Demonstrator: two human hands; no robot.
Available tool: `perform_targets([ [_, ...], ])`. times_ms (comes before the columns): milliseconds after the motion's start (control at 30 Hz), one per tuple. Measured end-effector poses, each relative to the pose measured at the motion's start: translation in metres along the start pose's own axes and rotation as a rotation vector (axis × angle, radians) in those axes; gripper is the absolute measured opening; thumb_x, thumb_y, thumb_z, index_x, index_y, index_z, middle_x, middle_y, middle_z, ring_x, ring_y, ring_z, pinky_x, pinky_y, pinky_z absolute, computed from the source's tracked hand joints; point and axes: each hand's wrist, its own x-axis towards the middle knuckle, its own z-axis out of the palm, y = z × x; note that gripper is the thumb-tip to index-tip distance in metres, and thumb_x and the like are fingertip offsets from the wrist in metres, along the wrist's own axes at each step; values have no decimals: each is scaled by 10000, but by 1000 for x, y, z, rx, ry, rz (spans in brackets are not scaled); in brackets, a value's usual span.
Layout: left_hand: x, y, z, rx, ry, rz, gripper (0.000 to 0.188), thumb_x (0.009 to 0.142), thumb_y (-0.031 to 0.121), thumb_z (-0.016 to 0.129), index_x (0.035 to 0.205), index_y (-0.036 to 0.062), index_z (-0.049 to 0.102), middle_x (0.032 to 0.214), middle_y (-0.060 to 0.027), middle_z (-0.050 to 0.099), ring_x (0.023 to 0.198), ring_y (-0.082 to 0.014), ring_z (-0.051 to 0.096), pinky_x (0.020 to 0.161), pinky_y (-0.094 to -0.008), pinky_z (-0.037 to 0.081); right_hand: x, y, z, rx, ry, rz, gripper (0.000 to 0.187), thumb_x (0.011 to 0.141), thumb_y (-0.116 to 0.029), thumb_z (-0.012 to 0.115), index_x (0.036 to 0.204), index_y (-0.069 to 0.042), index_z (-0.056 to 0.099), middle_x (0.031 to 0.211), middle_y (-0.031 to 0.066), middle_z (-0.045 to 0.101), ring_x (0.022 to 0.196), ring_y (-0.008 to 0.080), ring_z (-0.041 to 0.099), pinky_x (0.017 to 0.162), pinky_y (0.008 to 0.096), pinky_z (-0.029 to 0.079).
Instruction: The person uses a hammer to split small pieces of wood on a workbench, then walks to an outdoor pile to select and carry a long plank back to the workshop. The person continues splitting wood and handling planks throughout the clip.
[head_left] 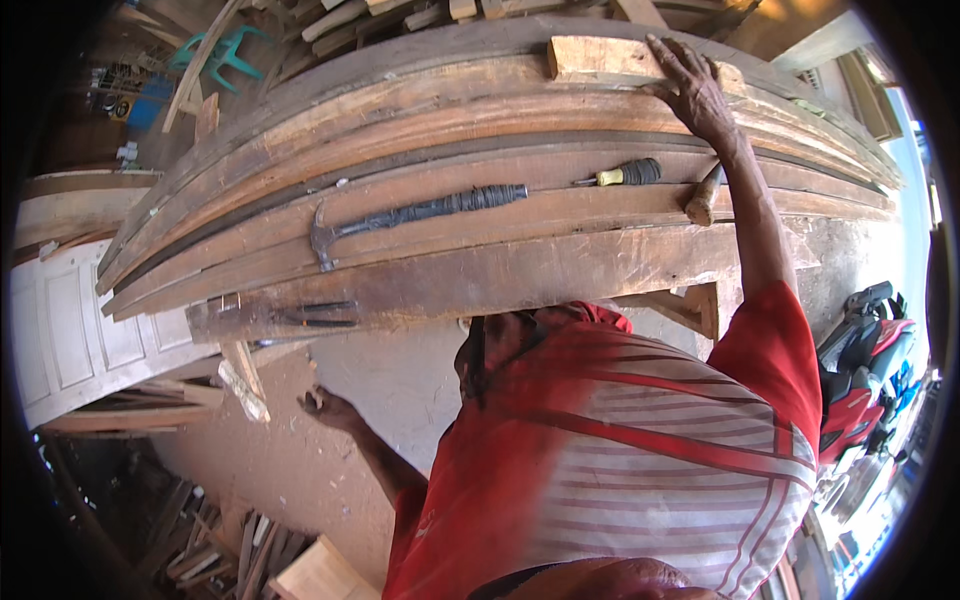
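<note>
My right hand (695,92) reaches to the far side of the plank stack and lies over a short wooden block (603,60), its fingers spread across the block. My left hand (332,410) hangs low beside my body over the floor, fingers loosely bent and apart, with nothing seen in it. On the planks between me and the block lie a claw hammer (420,212) with a dark wrapped handle and a screwdriver (625,174) with a yellow and black handle. A tapered wooden piece (704,197) rests close to my right forearm.
Long planks (440,270) form the work surface, with a dark slim tool (318,313) at its near left. A white panelled door (90,325) stands left, scrap wood (225,550) lower left. A green plastic chair (228,55) is far left, a red motorcycle (858,410) at right.
</note>
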Motion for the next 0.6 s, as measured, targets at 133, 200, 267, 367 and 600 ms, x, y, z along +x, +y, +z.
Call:
perform_targets([
  [133, -51, 50, 16, -24, -76, 407, 556, 878, 200, 614, 1319, -50, 386, 1332, -221, 438, 1166, -359, 476, 943, -432, 411, -5, -34, -16, 58, 225, 97, 703, 794, -305, 698, 1411, -232, 369, 1399, 106, 394, 1268, 317, 392, 1037, 468, 307],
  [200, -74, 110, 19, -26, -177, 552, 550, 858, 140, 627, 1320, -33, 385, 1313, -210, 450, 1193, -340, 454, 985, -421, 376, -21, -43, -22, 90, 192, 146, 681, 803, -330, 687, 1401, -225, 377, 1384, 100, 403, 1275, 291, 385, 1043, 469, 291],
  [267, -86, 170, 24, -105, -285, 770, 561, 834, 141, 646, 1313, -18, 402, 1304, -203, 448, 1224, -343, 417, 1023, -431, 332, -36, -50, -25, 125, 154, 190, 660, 806, -336, 687, 1385, -220, 395, 1374, 93, 410, 1277, 276, 383, 1046, 461, 286],
  [367, -102, 238, 40, -57, -348, 895, 604, 795, 146, 678, 1305, -31, 408, 1311, -202, 428, 1217, -366, 401, 1027, -473, 317, -62, -56, -22, 134, 95, 247, 634, 791, -322, 709, 1353, -211, 436, 1367, 79, 418, 1269, 268, 390, 1042, 436, 299],
  [600, -99, 308, 81, 75, -591, 1171, 669, 725, 242, 758, 1317, 120, 472, 1344, -124, 413, 1269, -328, 358, 1060, -497, 241, -74, -35, -8, 132, -10, 246, 545, 761, -265, 708, 1262, -160, 519, 1284, 73, 489, 1217, 275, 436, 1046, 466, 285],
])
